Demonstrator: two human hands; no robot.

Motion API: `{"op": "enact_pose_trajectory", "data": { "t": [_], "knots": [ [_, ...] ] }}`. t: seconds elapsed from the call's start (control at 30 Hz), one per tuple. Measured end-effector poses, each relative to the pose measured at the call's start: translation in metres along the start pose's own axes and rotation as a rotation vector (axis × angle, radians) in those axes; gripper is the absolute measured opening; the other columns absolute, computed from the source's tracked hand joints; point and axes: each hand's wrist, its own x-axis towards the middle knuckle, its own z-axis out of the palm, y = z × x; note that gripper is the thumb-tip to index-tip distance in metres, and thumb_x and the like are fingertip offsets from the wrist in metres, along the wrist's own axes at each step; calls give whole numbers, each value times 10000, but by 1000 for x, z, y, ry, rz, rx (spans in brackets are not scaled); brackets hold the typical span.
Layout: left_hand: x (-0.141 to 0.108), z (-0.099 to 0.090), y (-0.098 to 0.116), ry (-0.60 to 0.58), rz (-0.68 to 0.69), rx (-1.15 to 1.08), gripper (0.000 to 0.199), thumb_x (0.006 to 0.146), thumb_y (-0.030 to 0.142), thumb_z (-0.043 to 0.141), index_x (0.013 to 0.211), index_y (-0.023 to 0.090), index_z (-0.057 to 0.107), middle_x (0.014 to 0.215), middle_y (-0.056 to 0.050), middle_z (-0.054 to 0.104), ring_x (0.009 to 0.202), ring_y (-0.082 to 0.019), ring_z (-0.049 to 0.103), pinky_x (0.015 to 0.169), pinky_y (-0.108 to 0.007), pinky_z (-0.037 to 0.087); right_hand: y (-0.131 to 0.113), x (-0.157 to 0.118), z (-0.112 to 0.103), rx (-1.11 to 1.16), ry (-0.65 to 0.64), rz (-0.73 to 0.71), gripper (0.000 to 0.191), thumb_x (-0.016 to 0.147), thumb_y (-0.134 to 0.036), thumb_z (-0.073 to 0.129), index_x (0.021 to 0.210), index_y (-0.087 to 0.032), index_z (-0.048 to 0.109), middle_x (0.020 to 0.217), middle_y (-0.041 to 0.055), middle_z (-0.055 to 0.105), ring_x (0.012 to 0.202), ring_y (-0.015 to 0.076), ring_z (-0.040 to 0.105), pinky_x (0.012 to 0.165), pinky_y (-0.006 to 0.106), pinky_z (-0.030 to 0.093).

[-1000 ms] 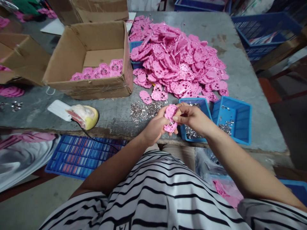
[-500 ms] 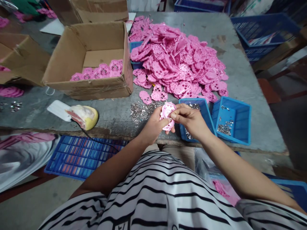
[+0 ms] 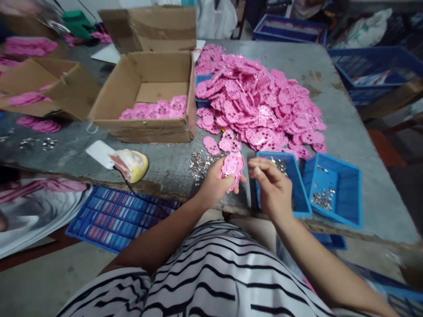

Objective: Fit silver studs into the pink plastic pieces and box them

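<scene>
I have one pink piece (image 3: pixel 233 165) in my left hand (image 3: pixel 213 182), up in the air just over the near edge of the gray table (image 3: pixel 357 176). My left hand is closed on it, with my thumb on top and some fingertips poking out past the far side. The piece has a bumpy edge and a raised shape on its face. At three o'clock from it is my right hand (image 3: pixel 276 187), not touching it. Those fingers are bent, and my thumb is close to their tips. I can't tell if they pinch anything small. By that hand, at about three o'clock too, is a blue tray (image 3: pixel 302 196) with shiny little bits in it. Just past it sits a second blue tray (image 3: pixel 352 193), with a few more bits on its bottom. At nine o'clock, near my left hand, lots of shiny bits (image 3: pixel 200 165) lie loose on the table. At twelve o'clock there are a few loose pink pieces (image 3: pixel 228 143), and from twelve to one is a great big pink heap (image 3: pixel 261 105). At ten o'clock is an open brown box (image 3: pixel 148 131) with a row of pink pieces inside. Nearer nine o'clock lies a yellow and white thing (image 3: pixel 134 166) with a flat white part and a black cord. Lower down, at eight o'clock, a blue rack (image 3: pixel 112 218) is full of small blue, white and red things. My stripy shirt (image 3: pixel 211 277) is at six o'clock.
</scene>
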Motion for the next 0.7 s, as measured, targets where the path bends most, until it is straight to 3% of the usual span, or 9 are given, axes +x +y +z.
{"op": "enact_pose_trajectory", "data": {
  "t": [0.1, 0.2, 0.3, 0.47, 0.57, 0.7],
  "knots": [
    [2, -11, 8, 14, 37, 15, 277, 653, 201, 548, 925, 177, 500, 650, 8, 662, 436, -80, 517, 427, -203, 341, 14, -16, 8, -84, 2, -21, 170, 874, -362, 585, 873, -241, 704, 966, 74, 685, 986, 232, 630, 900, 441, 505],
    [11, -33, 34, 30, 127, 33, 306, 661, 210, 576, 950, 178, 480, 646, 3, 652, 434, -87, 521, 410, -196, 330, 33, -31, 12, -205, -117, -32, 212, 875, -387, 559, 895, -237, 707, 939, 81, 701, 916, 229, 662, 828, 404, 549],
    [30, -72, 84, 133, 239, 39, 370, 706, 180, 596, 1042, 174, 443, 704, -30, 664, 470, -116, 565, 397, -196, 342, 53, -42, 13, -328, -220, -81, 261, 876, -433, 538, 898, -238, 709, 893, 80, 721, 846, 235, 689, 770, 391, 583],
    [92, -160, 179, 413, 322, 90, 349, 739, 24, 514, 1044, 192, 493, 823, -39, 660, 606, -129, 635, 489, -205, 463, 76, -50, 10, -411, -199, -198, 282, 900, -444, 515, 839, -247, 708, 792, 63, 727, 733, 239, 714, 659, 360, 612],
    [135, -201, 204, 580, 162, 221, 364, 719, -41, 526, 1001, 190, 524, 714, -1, 621, 612, -134, 634, 548, -240, 520, 85, -50, 5, -433, -200, -226, 261, 905, -419, 524, 852, -251, 717, 801, 58, 733, 724, 236, 724, 652, 336, 621],
    [183, -221, 192, 611, -87, 363, 328, 661, -84, 607, 900, 137, 567, 575, 14, 566, 563, -152, 601, 534, -270, 505, 96, -50, -1, -452, -266, -286, 231, 900, -388, 542, 890, -259, 734, 823, 57, 747, 734, 238, 732, 676, 317, 626]
  ]
}}
